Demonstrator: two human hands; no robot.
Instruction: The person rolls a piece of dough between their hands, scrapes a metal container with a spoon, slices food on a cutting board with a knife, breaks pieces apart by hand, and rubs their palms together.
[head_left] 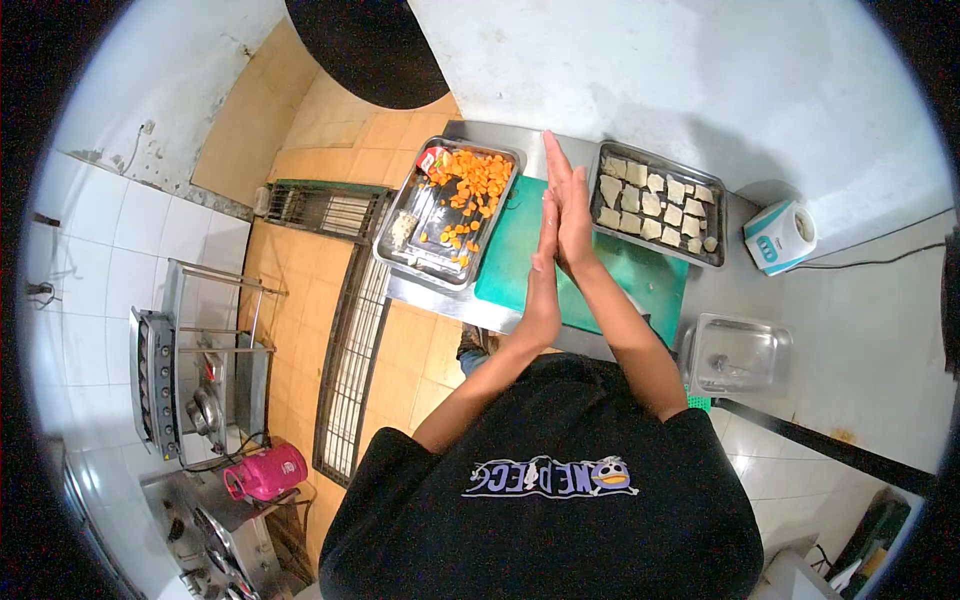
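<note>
Above a green cutting board [635, 275] on the steel table, my left hand [546, 250] and my right hand [572, 220] are pressed together palm to palm. Their fingers stretch out straight, pointing away from me, and neither hand holds anything. Left of the board is a metal tray [388, 238] with orange carrot slices [478, 178], a red packet [432, 160] and a small heap of pale chopped pieces [403, 229]. On the right, a dark metal tray [603, 150] carries rows of flat, pale, roughly square pieces [651, 204] whose kind I cannot tell.
A white and teal appliance [781, 238] with a cable stands against the right wall. Near the table's right end sits a steel pan [740, 355]. A floor grate [350, 365], a stove [155, 385] and a pink gas cylinder [268, 472] are to my left.
</note>
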